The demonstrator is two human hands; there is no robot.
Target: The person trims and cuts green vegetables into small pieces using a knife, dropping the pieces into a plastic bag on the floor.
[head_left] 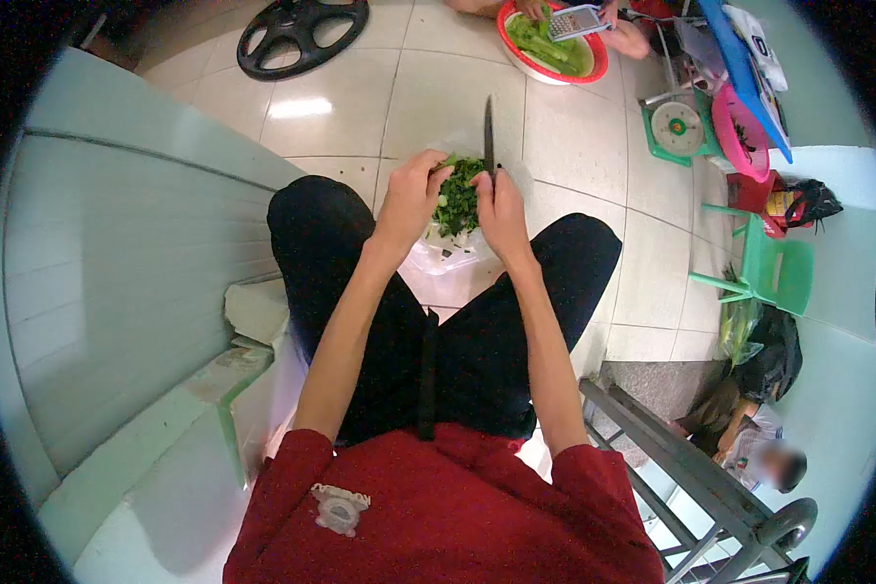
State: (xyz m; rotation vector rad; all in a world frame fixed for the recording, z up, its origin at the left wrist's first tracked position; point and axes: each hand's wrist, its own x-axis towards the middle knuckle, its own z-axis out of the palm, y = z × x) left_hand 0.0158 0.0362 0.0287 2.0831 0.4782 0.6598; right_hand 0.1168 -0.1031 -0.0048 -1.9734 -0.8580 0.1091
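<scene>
Upper centre, our right hand (pixel 501 211) wraps the knife (pixel 489 131); our left hand (pixel 411 198) pinches greens (pixel 459 202); we seem mid-cutting; the next stroke calls for care.

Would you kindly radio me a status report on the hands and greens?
Right hand gripping knife. Left hand at chopped greens. Nothing visibly in the way.

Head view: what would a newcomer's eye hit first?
Probably the pile of chopped greens at upper centre, between the left hand and the right hand, with the dark knife in the right hand, blade pointing away from the wearer. Next, likely the red shirt filling the bottom centre. Then the black, steering-wheel-like object on the tiles at top left.
</scene>
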